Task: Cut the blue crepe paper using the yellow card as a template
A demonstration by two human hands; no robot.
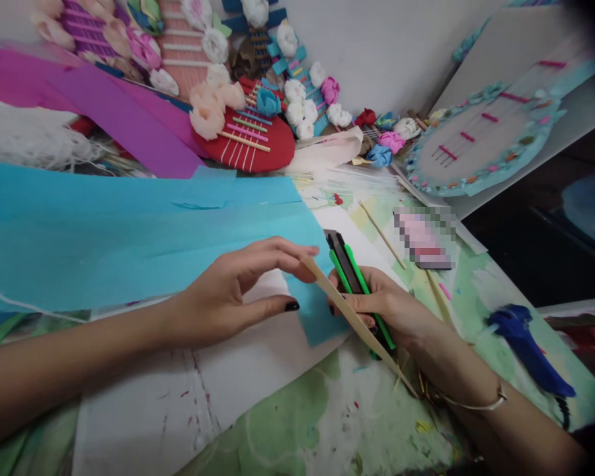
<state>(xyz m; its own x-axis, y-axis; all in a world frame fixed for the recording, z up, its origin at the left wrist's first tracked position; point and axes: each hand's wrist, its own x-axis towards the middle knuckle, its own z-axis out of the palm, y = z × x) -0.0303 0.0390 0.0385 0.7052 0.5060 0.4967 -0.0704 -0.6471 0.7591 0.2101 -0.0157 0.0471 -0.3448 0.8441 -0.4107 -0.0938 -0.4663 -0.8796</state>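
My right hand (391,304) is wrapped round a green and black utility knife (359,274), its blade end pointing up and away. A thin, pale wooden strip (350,311) crosses in front of that hand's fingers, slanting down to the right; whether they also pinch it, I cannot tell. My left hand (250,284) reaches in from the left with its thumb well apart from the fingers. Its fingertips touch the upper end of the strip. Under the hands lie a white sheet (242,370) and light blue paper (129,231).
A blue glue gun (530,350) lies at the right, near a thin stick (381,235) and a blurred-out pink object (424,238). Decorated boards, among them a red oval (277,142), crowd the back. Purple paper (129,119) and white string (34,139) sit at the left.
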